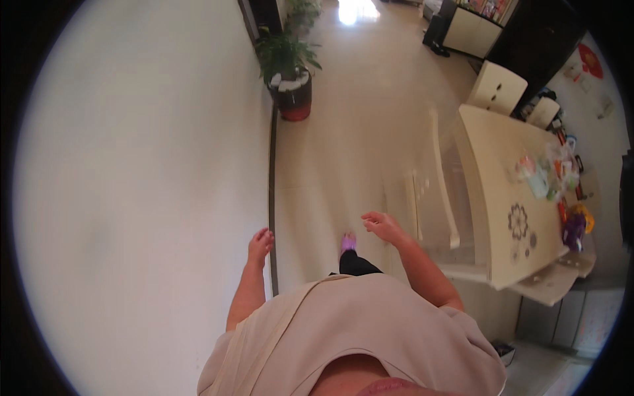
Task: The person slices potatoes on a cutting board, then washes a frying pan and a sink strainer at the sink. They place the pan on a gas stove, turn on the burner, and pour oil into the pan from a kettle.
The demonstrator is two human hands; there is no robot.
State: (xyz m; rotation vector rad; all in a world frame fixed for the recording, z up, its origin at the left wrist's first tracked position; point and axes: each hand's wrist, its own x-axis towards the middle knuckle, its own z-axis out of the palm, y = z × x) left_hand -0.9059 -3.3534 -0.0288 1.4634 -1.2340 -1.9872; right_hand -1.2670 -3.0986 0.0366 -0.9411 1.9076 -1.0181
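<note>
My left hand (261, 245) hangs beside the white wall (133, 198) with its fingers loosely curled and nothing in them. On the other side, my right hand (382, 225) is held out over the tiled floor (337, 163), left of the dining table; it holds nothing, and its fingers are slightly bent. Between and below the hands shows one foot in a pink-purple slipper (348, 242), under a black trouser leg (359, 264).
A potted plant (295, 96) stands against the wall ahead. To the right is a cream dining table (495, 198) bearing bags and small items, with a chair (498, 89) at its far end. A cabinet (470, 32) stands farther off.
</note>
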